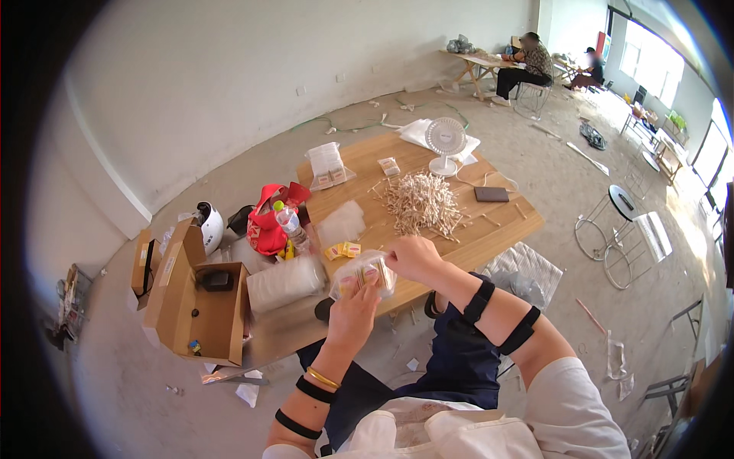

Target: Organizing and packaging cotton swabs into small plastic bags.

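Our left hand (pixel 353 315) grips a clear plastic bag of small yellow packets (pixel 364 274) from below. Our right hand (pixel 414 258) pinches its top edge, above the wooden table (pixel 505 222).

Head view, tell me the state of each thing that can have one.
Clear bag: held up in both hands.
Left hand: gripping the bag from below.
Right hand: pinching the bag's top.
Cardboard box: open, flaps up.
Stick pile: loose, spread on the table.
Fan: upright.

Left hand (pixel 353 312) raised from below, palm up, fingers (pixel 367 294) curled upward. Right hand (pixel 415 258) reaching in from the right, closed in a pinch, knuckles up. Both forearms bare, each wearing two dark bands; gold bangle on left wrist.
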`<state>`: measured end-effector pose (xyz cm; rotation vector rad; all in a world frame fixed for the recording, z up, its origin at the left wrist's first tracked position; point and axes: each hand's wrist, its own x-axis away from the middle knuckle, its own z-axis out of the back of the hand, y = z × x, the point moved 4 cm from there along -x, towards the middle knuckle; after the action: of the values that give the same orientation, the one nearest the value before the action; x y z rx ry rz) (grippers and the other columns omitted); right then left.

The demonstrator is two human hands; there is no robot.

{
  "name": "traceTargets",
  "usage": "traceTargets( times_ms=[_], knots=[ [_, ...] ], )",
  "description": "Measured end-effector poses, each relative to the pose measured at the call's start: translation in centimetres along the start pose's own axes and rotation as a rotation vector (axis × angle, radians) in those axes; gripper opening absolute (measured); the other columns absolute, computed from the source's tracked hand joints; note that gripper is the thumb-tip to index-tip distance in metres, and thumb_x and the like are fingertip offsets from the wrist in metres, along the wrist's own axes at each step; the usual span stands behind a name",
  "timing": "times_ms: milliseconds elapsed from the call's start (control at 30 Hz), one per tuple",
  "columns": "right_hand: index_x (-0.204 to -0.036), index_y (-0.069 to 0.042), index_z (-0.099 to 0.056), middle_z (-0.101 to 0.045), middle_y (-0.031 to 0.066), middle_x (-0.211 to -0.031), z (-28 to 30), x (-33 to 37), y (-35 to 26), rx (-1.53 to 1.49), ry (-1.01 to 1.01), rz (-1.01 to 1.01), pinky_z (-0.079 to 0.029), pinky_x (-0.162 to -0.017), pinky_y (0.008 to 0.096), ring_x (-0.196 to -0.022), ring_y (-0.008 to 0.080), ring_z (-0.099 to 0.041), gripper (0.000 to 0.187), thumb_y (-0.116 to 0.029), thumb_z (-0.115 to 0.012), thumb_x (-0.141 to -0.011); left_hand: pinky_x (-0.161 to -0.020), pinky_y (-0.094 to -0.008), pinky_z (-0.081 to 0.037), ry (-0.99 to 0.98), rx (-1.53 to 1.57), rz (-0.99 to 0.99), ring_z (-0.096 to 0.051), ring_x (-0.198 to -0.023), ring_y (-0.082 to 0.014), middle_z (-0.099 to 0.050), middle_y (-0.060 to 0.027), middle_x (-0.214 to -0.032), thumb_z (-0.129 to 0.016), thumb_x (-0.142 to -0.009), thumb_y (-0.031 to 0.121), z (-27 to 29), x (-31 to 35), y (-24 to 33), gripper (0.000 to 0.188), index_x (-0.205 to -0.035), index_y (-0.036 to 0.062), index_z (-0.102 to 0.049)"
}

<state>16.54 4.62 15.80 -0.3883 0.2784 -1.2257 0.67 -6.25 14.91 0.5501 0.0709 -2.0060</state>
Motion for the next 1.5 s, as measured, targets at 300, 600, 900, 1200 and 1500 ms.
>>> traceTargets(
  times_ms=[300, 600, 900, 1200, 1500],
  knots=[
    [-0.08, -0.009, -0.075, -0.072, 0.0164, -0.081, 1.5, -0.5, -1.9, -0.043, 0.158, 0.093, -0.055, -0.073, 0.0489, -0.082, 0.0372, -0.071, 0.024, -0.028, -0.06, -0.079, -0.098, -0.0447, -0.053, -0.041, 0.046, 0.037, -0.058, -0.125, -0.0389, -0.066, -0.0082, -0.128, -0.072, -0.088, 0.017, -0.5, -1.0, -0.3, 0.042, -0.126, 0.0069, -0.056],
    [-0.087, -0.012, -0.076, -0.073, 0.0123, -0.086, 1.2, -2.5, -0.6, -0.113, 0.107, 0.012, -0.056, -0.076, 0.0465, -0.087, 0.0347, -0.071, 0.022, -0.03, -0.064, -0.081, -0.099, -0.0427, -0.049, -0.05, 0.069, -0.056, -0.059, -0.117, -0.0303, -0.068, -0.0061, -0.126, -0.075, -0.083, 0.014, -0.4, -2.9, -2.8, 0.029, -0.112, 0.0104, -0.069],
    [-0.095, -0.011, -0.074, -0.07, 0.0089, -0.094, 0.8, -1.4, 0.5, -0.216, 0.287, 0.489, -0.053, -0.084, 0.0447, -0.094, 0.0321, -0.068, 0.012, -0.014, -0.067, -0.085, -0.091, -0.0409, -0.052, 0.195, -0.088, -0.039, -0.067, -0.103, -0.0329, -0.073, -0.0125, -0.111, -0.077, -0.081, 0.016, 4.4, -5.6, -1.3, 0.009, -0.087, 0.0084, -0.076],
    [-0.096, -0.008, -0.075, -0.072, 0.0102, -0.092, 0.2, -1.4, 3.2, -0.594, 0.084, 0.236, -0.054, -0.081, 0.0385, -0.088, 0.0284, -0.069, 0.014, -0.018, -0.07, -0.088, -0.082, -0.0386, -0.055, 0.044, 0.262, 0.092, -0.071, -0.092, -0.0313, -0.075, -0.0125, -0.099, -0.078, -0.083, 0.018, 0.6, -5.8, -5.2, 0.014, -0.089, 0.0054, -0.075],
    [-0.111, -0.006, -0.072, -0.073, 0.0061, -0.097, -3.1, -0.8, 6.2, -0.954, 0.072, 0.14, -0.054, -0.082, 0.0307, -0.088, 0.0177, -0.068, 0.026, -0.011, -0.077, -0.087, -0.069, -0.0315, -0.054, 0.022, 0.498, 0.291, -0.073, -0.076, -0.0222, -0.074, -0.0111, -0.084, -0.076, -0.086, 0.01, -0.2, -5.6, -5.8, 0.011, -0.093, 0.0019, -0.074]
  ],
)
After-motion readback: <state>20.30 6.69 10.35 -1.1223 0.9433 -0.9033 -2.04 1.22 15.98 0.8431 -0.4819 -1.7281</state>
